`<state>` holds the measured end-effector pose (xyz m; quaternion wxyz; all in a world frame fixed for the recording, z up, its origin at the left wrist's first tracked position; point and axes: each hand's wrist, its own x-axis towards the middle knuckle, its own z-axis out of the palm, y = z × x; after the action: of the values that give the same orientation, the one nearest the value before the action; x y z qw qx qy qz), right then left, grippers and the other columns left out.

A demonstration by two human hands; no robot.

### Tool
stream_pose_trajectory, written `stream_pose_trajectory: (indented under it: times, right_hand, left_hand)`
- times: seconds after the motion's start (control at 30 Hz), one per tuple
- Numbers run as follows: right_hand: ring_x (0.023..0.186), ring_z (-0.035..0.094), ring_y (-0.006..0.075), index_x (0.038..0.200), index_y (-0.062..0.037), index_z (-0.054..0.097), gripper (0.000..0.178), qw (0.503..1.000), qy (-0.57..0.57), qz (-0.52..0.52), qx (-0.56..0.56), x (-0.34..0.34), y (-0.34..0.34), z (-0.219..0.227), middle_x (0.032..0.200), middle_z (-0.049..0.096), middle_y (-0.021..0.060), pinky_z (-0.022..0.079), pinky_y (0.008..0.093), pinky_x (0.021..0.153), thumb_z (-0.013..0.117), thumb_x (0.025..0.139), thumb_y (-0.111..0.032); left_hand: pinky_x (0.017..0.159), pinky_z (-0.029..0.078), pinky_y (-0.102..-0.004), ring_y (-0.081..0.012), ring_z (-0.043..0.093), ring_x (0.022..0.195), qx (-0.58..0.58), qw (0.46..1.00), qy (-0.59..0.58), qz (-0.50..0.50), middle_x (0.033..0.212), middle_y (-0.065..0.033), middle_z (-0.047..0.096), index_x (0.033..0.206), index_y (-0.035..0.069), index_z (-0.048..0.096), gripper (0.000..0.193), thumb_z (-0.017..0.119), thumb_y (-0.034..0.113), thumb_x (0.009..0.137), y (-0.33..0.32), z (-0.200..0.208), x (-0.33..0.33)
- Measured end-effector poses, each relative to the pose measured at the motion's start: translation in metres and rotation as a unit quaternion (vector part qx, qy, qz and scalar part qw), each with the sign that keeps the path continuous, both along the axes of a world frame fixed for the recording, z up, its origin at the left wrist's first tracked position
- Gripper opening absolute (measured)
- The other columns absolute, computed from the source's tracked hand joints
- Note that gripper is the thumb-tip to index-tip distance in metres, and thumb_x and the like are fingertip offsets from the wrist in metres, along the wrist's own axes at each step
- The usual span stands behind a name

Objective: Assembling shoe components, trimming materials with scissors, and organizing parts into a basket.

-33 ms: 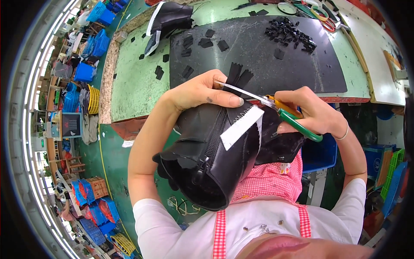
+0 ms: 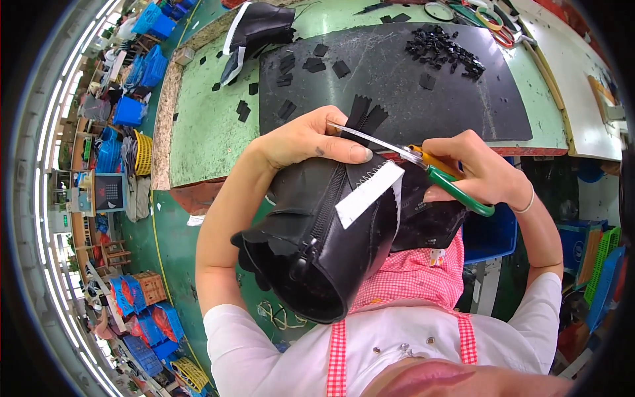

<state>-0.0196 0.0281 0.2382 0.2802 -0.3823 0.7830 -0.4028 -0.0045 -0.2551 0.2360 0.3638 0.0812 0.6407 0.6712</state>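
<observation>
Grips the black boot with the left hand beside its loose zipper end, and clasps the scissors by their handles in the right hand, with a blade across the zipper end. Holds the boot in front of the checked apron, near the green table.

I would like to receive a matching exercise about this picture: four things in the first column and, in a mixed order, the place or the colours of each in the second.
Column one:
1. scissors
2. white strip
3. heap of small black pieces
4. apron

Column two:
A. lying flat on the held black boot
B. red and white checks
C. in the right hand
D. on the dark mat

Right pairs: 1-C, 2-A, 3-D, 4-B.
</observation>
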Motion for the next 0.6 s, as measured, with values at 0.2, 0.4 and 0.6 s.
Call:
stream_pose_trajectory:
  times: [0.2,0.4,0.6]
  right_hand:
    - [0.051,0.032,0.0134,0.071,0.0005,0.049,0.046,0.998,0.058,-0.025,0.004,0.001,0.003,-0.007,0.057,0.035,0.0051,0.029,0.0285,0.047,0.075,0.075,-0.038]
    - [0.051,0.037,0.0055,0.083,0.0013,0.057,0.035,0.959,-0.025,-0.278,-0.056,-0.018,0.035,-0.013,0.059,0.044,-0.0033,0.031,0.0250,0.044,0.065,0.086,-0.033]
    - [0.071,0.059,0.0253,0.101,0.0006,0.059,0.040,0.818,0.292,-0.465,0.170,-0.119,0.190,-0.100,0.075,0.058,0.0144,0.045,0.0358,0.064,0.060,0.088,-0.037]
  left_hand:
    - [0.060,0.042,-0.0181,-0.0043,0.053,0.063,-0.014,0.998,-0.054,-0.010,0.068,0.0024,0.059,0.079,-0.002,0.064,0.025,0.077,0.020,0.076,0.000,0.009,-0.007]
    - [0.050,0.031,-0.0275,-0.0113,0.043,0.055,-0.189,0.809,0.545,0.109,0.059,-0.0025,0.044,0.066,0.002,0.056,0.029,0.081,0.016,0.066,-0.029,0.033,-0.009]
    - [0.058,0.043,-0.0350,-0.0258,0.054,0.068,-0.390,0.535,0.735,0.146,0.073,-0.0061,0.051,0.067,0.008,0.056,0.028,0.082,0.017,0.061,-0.067,-0.024,-0.015]
